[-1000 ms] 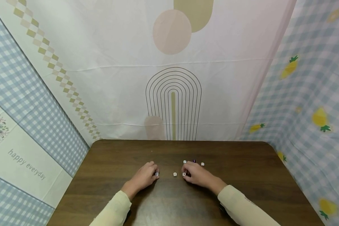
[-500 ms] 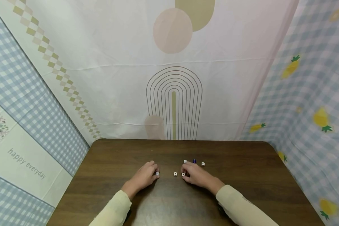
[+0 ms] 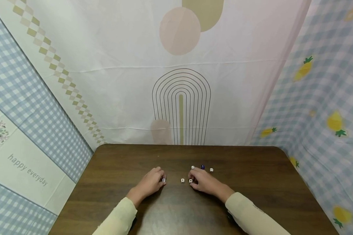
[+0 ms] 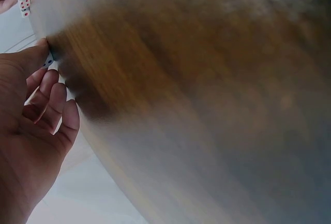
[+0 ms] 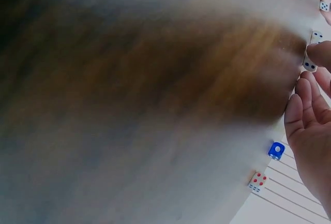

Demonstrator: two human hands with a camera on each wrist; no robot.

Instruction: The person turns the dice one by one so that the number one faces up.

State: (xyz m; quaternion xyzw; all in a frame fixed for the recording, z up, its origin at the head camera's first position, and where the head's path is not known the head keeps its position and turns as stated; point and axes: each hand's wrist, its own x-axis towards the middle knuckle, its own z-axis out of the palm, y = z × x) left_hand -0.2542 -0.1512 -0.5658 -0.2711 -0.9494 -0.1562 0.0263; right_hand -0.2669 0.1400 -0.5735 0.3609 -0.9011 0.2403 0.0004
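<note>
My left hand (image 3: 148,182) is on the table left of centre, pinching a white die (image 3: 163,180) between thumb and fingers; the left wrist view shows part of this die (image 4: 48,60) beside the thumb. Across from it, my right hand (image 3: 205,181) pinches another white die (image 3: 190,181) at its fingertips. Just left of that one, a separate white die (image 3: 182,180) stands on the table between the hands. In the right wrist view the thumb partly covers the pinched die (image 5: 309,65).
Behind the right hand are a white die (image 3: 193,167), a dark blue die (image 3: 202,167) and a further white die (image 3: 211,170). The brown wooden table (image 3: 176,212) reaches back to a patterned white cloth (image 3: 120,104). Checked cloths hang at both sides.
My right hand has shifted slightly left with its die, nearer the die between the hands, and the blue die shows more fully. The left hand has stayed in place.
</note>
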